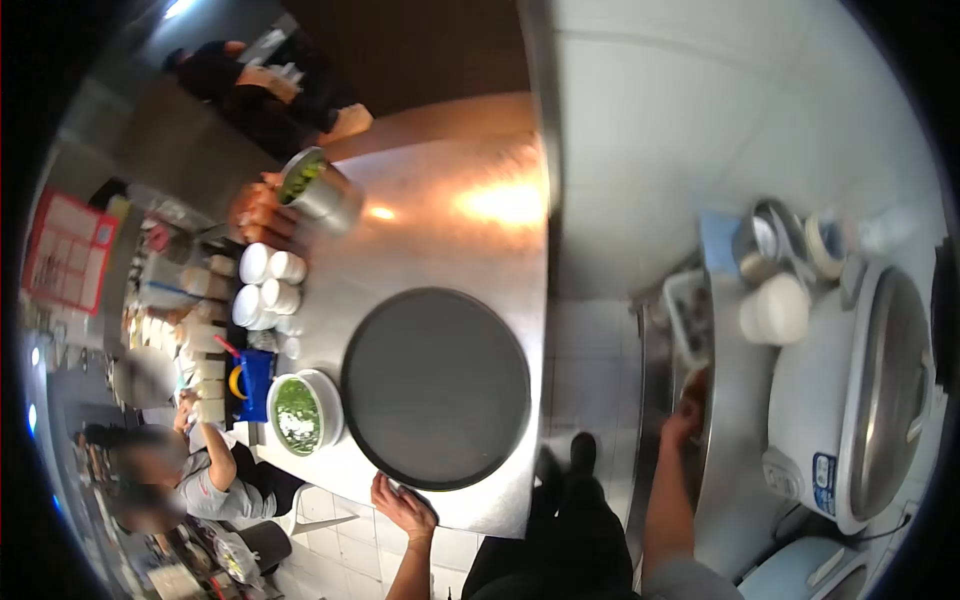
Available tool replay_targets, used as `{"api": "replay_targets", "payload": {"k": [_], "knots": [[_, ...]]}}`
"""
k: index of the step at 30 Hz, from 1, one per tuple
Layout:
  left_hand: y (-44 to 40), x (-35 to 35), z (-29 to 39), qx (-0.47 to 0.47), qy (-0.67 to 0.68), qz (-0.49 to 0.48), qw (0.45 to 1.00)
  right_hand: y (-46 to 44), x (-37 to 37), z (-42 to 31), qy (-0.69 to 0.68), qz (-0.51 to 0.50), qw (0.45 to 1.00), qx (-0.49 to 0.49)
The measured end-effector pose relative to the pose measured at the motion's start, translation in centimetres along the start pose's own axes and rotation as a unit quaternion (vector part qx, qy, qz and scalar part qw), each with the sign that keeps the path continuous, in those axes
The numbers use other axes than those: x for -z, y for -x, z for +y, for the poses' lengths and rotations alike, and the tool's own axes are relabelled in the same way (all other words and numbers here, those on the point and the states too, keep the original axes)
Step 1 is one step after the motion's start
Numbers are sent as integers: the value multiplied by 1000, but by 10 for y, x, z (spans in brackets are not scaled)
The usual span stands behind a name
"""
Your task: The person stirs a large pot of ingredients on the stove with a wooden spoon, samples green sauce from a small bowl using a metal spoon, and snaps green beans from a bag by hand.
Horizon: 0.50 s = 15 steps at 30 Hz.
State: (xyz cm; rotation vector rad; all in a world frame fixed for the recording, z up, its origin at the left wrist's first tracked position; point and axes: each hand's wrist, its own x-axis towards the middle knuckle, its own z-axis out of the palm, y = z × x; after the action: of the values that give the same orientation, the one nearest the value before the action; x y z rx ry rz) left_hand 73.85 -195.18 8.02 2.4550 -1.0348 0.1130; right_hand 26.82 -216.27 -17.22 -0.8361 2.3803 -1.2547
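Observation:
A round black tray (436, 388) lies flat on the steel table (420, 250). My left hand (405, 508) rests on the table's near edge, just below the tray's rim, with its thumb and fingers apart. On the other side, my right hand (683, 415) reaches into the shadowed space beside the side counter, below a clear container (687, 318); its fingers are dark and blurred, and what they touch is unclear. A white tub of chopped greens (297, 414) stands left of the tray.
Stacked white cups (257, 263), a blue box (256, 385) and a metal pot with greens (322, 195) line the table's far-left side. A large white cooker (830, 400) and a steel jug (762, 238) stand at right. A seated person (215, 480) is at lower left, another person (245, 90) at upper left.

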Motion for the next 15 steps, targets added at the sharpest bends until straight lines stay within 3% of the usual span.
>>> {"api": "replay_targets", "payload": {"k": [2,4,6,8,10,12,14,15], "knots": [[-1,1,4,8,-2,0,1000,37,-1,-71,-202,-192,959,-49],[-1,3,9,25,14,-8,1000,93,27,-218,-241,-318,908,-128],[0,0,7,35,33,11,999,135,47,-316,-311,-462,818,-139],[0,0,10,36,46,5,998,166,76,-412,-355,-624,693,-66],[0,1,10,40,58,18,997,191,105,-499,-396,-764,509,35],[0,4,12,31,62,22,997,213,136,-566,-387,-837,378,84],[-2,9,16,36,69,21,997,243,155,-621,-439,-860,213,150],[-3,9,16,35,71,15,997,248,155,-641,-398,-896,114,161]]}}
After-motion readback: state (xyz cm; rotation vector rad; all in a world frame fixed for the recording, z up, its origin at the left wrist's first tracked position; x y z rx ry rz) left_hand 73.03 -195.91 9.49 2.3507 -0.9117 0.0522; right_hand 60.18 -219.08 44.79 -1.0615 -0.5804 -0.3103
